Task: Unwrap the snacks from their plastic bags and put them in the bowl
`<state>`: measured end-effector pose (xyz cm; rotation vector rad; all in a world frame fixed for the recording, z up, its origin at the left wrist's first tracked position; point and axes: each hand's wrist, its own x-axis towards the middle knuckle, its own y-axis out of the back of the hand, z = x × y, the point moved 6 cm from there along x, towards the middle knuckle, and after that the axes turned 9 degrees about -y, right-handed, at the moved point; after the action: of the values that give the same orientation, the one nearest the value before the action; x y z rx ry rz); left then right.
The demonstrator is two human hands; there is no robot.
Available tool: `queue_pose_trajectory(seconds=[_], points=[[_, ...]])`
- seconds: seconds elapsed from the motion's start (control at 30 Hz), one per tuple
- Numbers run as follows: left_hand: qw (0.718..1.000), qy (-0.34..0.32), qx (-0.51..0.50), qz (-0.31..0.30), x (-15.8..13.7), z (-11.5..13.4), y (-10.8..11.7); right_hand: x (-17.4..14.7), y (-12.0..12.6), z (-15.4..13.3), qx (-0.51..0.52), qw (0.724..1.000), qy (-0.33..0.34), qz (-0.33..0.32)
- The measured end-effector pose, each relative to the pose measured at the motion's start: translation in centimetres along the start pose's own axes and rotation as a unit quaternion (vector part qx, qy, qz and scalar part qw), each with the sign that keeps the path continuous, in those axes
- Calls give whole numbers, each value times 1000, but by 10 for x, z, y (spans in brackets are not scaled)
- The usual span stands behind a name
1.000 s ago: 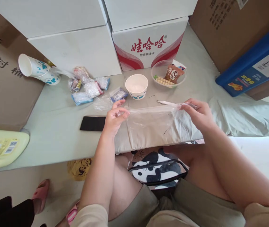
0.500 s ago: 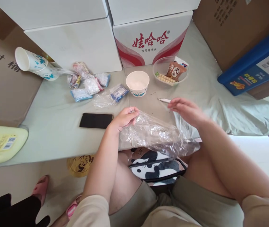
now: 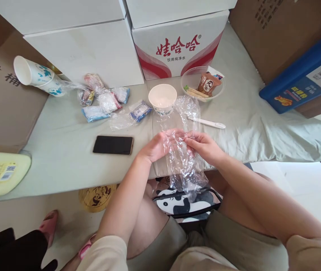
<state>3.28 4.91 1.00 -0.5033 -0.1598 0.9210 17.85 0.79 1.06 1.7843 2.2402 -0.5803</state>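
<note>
A crinkled clear plastic bag (image 3: 184, 165) hangs between my hands in front of the table edge, its upper part spread toward the bowl. My left hand (image 3: 164, 145) is behind and partly inside its folds, with the fingers curled and seen through the film. Thumb and fingers of my right hand (image 3: 204, 148) pinch the bag close beside the left fingertips. Beyond them stands a white paper bowl (image 3: 163, 98) with a blue-green pattern. To the right of the bag lies a slim white-handled tool (image 3: 209, 123).
A black phone (image 3: 113, 145) lies left of my hands. Several wrapped packets (image 3: 106, 101) are piled farther back, near stacked paper cups (image 3: 37, 75). A clear plastic bowl (image 3: 188, 92) holds a brown packet and sticks. White cartons (image 3: 177, 49) line the back; a blue container (image 3: 304, 79) stands right.
My right hand has moved left from beside the white tool and now grips the bag next to my left hand. The bag has swung from stretching rightward to hanging upright between them.
</note>
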Motion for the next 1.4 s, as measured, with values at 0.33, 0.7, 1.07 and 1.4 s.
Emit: queue_pose_trajectory(seconds=[0.33, 0.7, 1.07, 1.4], points=[[989, 16, 122, 78, 4, -3, 10, 2, 20, 0, 24, 992, 18, 124], [990, -29, 100, 94, -6, 7, 24, 0, 31, -3, 72, 986, 53, 138], [911, -145, 371, 111, -3, 18, 26, 8, 35, 10, 55, 986, -37, 155], [993, 1, 58, 99, -5, -7, 16, -1, 24, -9, 71, 986, 88, 122]])
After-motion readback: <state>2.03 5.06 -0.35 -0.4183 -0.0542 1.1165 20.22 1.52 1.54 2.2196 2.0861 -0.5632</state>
